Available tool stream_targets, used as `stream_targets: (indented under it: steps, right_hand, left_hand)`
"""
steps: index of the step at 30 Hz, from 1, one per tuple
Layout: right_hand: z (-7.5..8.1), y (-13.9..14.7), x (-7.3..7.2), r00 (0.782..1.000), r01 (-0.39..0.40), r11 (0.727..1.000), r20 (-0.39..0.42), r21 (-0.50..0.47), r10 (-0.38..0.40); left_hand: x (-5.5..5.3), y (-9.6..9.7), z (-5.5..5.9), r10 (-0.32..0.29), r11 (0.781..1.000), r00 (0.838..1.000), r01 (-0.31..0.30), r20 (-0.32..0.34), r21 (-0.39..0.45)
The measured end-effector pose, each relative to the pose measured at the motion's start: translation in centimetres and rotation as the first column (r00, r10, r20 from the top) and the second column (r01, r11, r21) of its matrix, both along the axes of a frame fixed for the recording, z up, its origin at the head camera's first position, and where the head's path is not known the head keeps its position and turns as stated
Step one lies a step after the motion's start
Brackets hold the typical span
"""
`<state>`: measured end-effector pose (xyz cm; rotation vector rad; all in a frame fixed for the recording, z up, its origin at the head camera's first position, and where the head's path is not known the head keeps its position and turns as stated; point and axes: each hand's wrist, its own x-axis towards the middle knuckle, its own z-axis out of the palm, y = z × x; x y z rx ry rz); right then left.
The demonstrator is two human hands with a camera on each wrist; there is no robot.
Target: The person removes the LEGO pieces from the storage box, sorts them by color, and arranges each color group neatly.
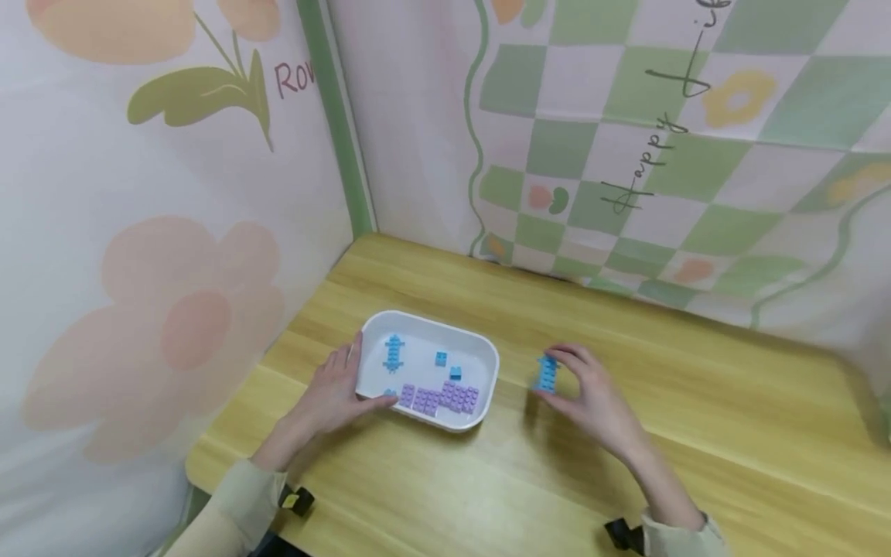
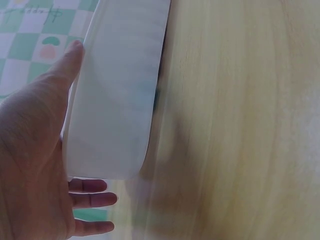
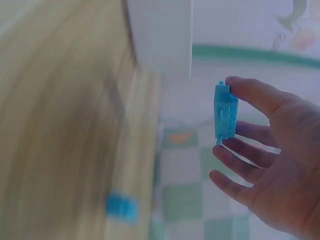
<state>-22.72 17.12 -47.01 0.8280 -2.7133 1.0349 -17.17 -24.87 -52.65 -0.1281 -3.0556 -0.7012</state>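
My right hand (image 1: 595, 398) pinches a light-blue building-block piece (image 1: 547, 374) between thumb and fingertips, above the table to the right of a white tray (image 1: 487, 352). In the right wrist view this piece (image 3: 225, 112) stands upright, with small knobs at its ends. My left hand (image 1: 337, 394) grips the tray's near left corner, thumb along the front rim and fingers at the left side. Inside the tray are a long blue piece (image 1: 394, 353), two small blue bricks (image 1: 442, 359), several purple studded bricks (image 1: 459, 397) and a blue piece (image 1: 390, 393) partly hidden by the thumb.
Another blue block (image 3: 121, 207) lies blurred on the table in the right wrist view; I cannot make it out in the head view. The wooden table (image 1: 696, 402) meets a checked cloth wall (image 1: 578, 186) behind and a flowered cloth wall (image 1: 139, 309) at the left.
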Motion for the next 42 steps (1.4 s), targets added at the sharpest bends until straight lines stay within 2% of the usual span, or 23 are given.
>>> stream_targets:
  steps: [10, 16, 21, 26, 32, 40, 42]
  right_hand:
    - [-2.1, 7.3, 0.0, 0.995, 0.098, 0.994, 0.021, 0.046, -0.099]
    - [-3.1, 10.1, -0.1, 0.99, 0.134, 0.987, 0.029, 0.09, -0.137]
    - [-3.8, 10.9, -0.4, 0.989, 0.127, 0.983, 0.054, 0.132, -0.135]
    - [-4.6, 11.2, -0.3, 0.986, 0.125, 0.978, 0.088, 0.167, -0.142]
    - [-5.4, 11.5, 0.1, 0.984, 0.142, 0.972, 0.081, 0.187, -0.159]
    - [-5.7, 11.8, 0.6, 0.977, 0.167, 0.969, 0.103, 0.18, -0.187]
    - [-5.6, 11.6, 0.8, 0.98, 0.165, 0.971, 0.084, 0.172, -0.182]
  left_hand:
    - [0.3, 0.0, 0.2, 0.029, 1.0, 1.0, -0.029, -0.003, 0.011]
    - [0.4, -0.2, 0.3, 0.036, 0.999, 0.999, -0.036, -0.011, 0.011]
    - [0.6, -0.3, 0.3, 0.055, 0.998, 0.998, -0.055, -0.002, 0.011]
    - [0.6, -0.3, -0.1, 0.047, 0.999, 0.999, -0.047, -0.004, 0.009]
    - [0.7, 0.0, -0.2, 0.044, 0.999, 0.999, -0.044, -0.003, 0.012]
    - [0.4, 0.3, -0.1, 0.035, 0.999, 0.999, -0.035, -0.005, 0.007]
    - [0.4, 0.5, -0.2, 0.031, 0.999, 0.999, -0.031, -0.007, 0.012]
